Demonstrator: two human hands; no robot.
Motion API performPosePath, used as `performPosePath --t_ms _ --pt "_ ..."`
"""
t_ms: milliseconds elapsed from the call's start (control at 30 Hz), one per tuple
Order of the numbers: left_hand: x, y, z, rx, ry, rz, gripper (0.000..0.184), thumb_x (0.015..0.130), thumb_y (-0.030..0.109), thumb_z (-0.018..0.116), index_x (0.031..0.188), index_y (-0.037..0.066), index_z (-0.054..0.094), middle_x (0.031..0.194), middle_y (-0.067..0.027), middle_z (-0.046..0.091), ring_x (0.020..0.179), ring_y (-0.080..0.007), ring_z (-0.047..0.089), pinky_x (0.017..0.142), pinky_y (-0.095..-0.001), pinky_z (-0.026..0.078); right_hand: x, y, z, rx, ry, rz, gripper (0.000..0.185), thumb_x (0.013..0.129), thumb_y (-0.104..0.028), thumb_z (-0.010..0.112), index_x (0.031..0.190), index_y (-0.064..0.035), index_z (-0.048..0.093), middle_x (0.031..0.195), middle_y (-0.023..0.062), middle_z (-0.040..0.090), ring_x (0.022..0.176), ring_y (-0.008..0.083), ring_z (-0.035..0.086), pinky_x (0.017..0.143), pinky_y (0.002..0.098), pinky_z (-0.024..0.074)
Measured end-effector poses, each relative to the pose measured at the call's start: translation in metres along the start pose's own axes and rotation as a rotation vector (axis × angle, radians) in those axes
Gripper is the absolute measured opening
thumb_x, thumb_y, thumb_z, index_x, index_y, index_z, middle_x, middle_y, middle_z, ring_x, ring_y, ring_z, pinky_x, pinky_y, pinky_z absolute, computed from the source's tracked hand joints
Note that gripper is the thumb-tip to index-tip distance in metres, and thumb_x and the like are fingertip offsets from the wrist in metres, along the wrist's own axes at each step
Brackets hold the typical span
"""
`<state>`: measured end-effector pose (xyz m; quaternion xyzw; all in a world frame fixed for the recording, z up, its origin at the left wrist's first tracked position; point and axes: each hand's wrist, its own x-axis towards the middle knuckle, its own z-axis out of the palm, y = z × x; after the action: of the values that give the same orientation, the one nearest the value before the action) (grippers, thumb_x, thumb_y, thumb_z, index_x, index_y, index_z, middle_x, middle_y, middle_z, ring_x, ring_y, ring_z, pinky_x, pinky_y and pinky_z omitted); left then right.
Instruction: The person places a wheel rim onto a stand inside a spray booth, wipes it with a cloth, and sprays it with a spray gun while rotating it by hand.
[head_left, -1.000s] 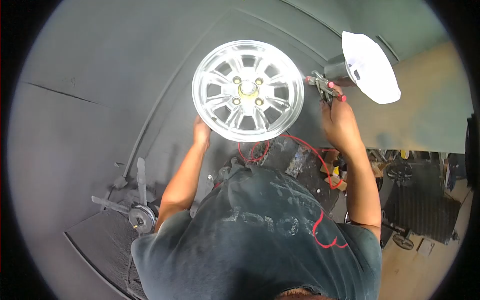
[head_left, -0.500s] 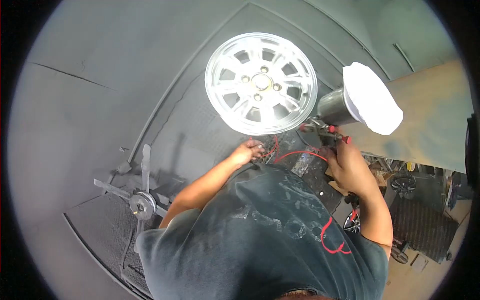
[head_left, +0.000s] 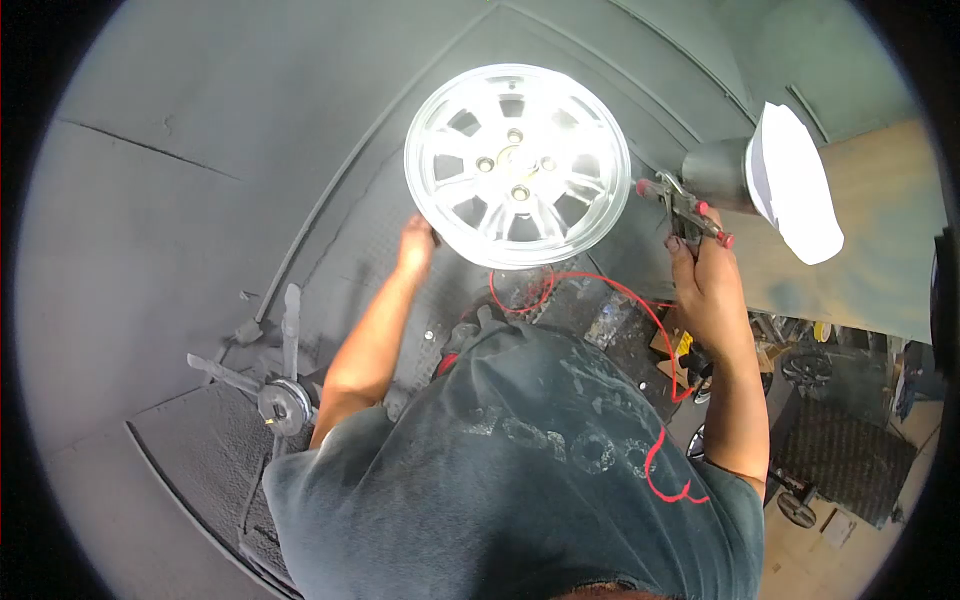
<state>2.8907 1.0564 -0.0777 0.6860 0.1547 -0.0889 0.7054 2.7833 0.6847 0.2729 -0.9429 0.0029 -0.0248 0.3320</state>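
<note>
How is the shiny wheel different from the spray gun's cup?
The wheel is bright silver; the cup is duller grey. The wheel has gaps between its spokes; the cup's side is solid. The wheel looks wider than the cup. Both look round and metallic.

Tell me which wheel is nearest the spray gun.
The large silver wheel, brightly lit, its rim close beside the spray gun in the right hand. The dark wheel sits farther off, at the right.

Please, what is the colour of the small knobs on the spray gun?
The knobs are red; they show best in the head view.
</note>
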Motion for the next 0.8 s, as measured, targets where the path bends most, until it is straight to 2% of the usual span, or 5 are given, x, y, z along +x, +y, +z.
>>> performPosePath --t_ms 133,200,300,633,800 --pt "-0.094 -0.001 0.076 -0.207 0.218 -0.124 0.022 0.103 0.028 0.044 0.095 0.009 0.054 0.073 -0.0001 0.049 0.064 -0.0124 0.047 0.059 -0.0300 0.040 -0.016 0.014 -0.004 0.004 -0.062 0.057 0.025 0.093 -0.005 0.055 0.115 0.0065 0.049 0.088 0.0297 0.061 0.084 0.0522 0.056 0.072 0.0503 0.0452" --pt "-0.121 -0.024 0.088 -0.178 -0.115 -0.139 0.028 0.105 0.031 0.043 0.100 0.006 0.054 0.081 -0.0067 0.066 0.067 -0.0104 0.055 0.062 -0.0261 0.046 -0.023 0.017 -0.006 0.026 -0.085 0.068 0.024 0.093 -0.005 0.055 0.113 0.0076 0.050 0.090 0.0300 0.060 0.085 0.0518 0.056 0.073 0.0499 0.0452" --pt "-0.120 -0.025 0.099 -0.035 -0.568 -0.406 0.028 0.105 0.029 0.045 0.106 0.005 0.061 0.089 -0.0053 0.069 0.071 -0.0105 0.060 0.067 -0.0249 0.049 -0.027 0.017 -0.007 0.065 -0.093 0.027 0.021 0.092 -0.004 0.056 0.108 0.0091 0.053 0.096 0.0311 0.060 0.089 0.0507 0.056 0.075 0.0489 0.0452" --pt "-0.114 -0.013 0.097 -0.374 -0.230 -0.446 0.014 0.098 0.021 0.062 0.102 0.008 0.063 0.099 -0.0032 0.070 0.072 -0.0077 0.058 0.068 -0.0245 0.049 -0.045 0.010 -0.017 0.017 -0.301 0.101 0.020 0.093 -0.009 0.058 0.095 0.0112 0.058 0.102 0.0290 0.059 0.088 0.0455 0.056 0.078 0.0445 0.0457" --pt "-0.112 -0.012 0.098 -0.327 -0.219 -0.399 0.014 0.096 0.019 0.063 0.103 0.008 0.063 0.101 -0.0020 0.070 0.073 -0.0065 0.057 0.068 -0.0230 0.049 -0.039 0.014 -0.018 0.114 -0.113 0.153 0.017 0.094 -0.008 0.057 0.100 0.0083 0.058 0.099 0.0260 0.060 0.086 0.0412 0.057 0.077 0.0438 0.0461"
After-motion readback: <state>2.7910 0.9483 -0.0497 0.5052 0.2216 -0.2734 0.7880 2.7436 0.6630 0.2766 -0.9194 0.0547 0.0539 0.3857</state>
